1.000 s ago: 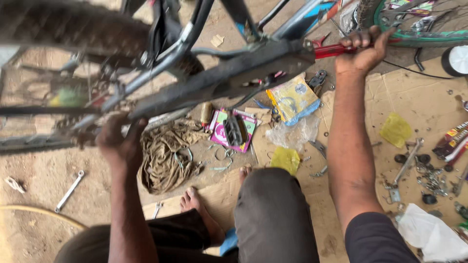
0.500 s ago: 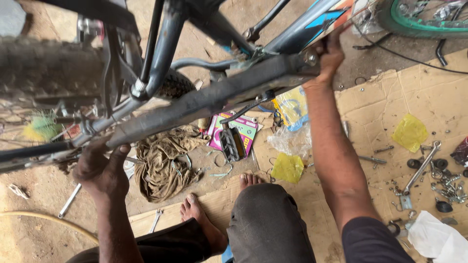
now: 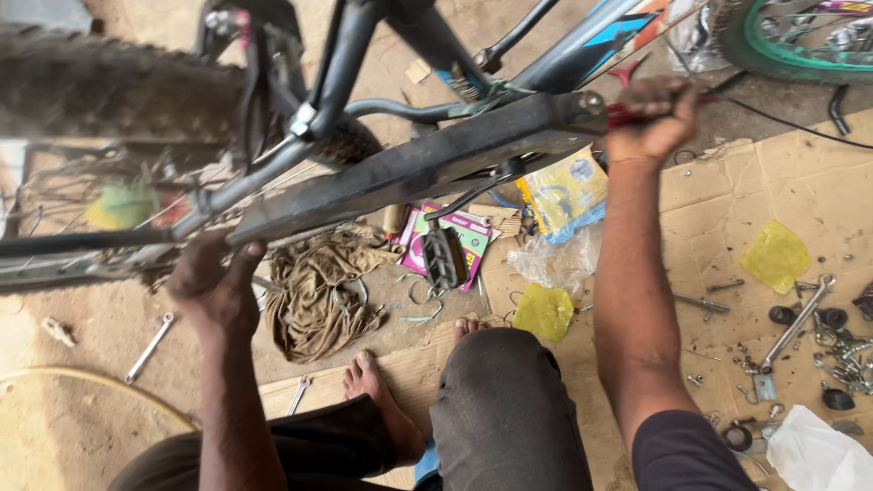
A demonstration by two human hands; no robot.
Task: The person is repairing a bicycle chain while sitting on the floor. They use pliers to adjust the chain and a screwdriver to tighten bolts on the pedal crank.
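At nine o'clock a knobbly rear tyre (image 3: pixel 100 86) is seen, blurred, with a spanner (image 3: pixel 150 346) lying on the dirt below it at about eight o'clock. The left hand (image 3: pixel 214 291) is pressed up against the underside of the dark bicycle frame (image 3: pixel 409 168), fingers curled around a tube there, so the frame is grasped and steadied. The frame runs from nine o'clock up toward one o'clock across the view. Beneath it, at the centre, an olive rag (image 3: pixel 318 291) is heaped beside a black pedal (image 3: pixel 444 257), which hangs over a pink-and-green packet (image 3: pixel 473 238). At one o'clock the right hand (image 3: pixel 647 118) is clenched around a red-handled tool (image 3: pixel 627 111) set at the end of the frame; what the tool's tip engages cannot be told.

The step in hand is judged to be work on a fitting at that frame end. A firm counter-hold from the left hand is called for next while the tool is turned or levered.
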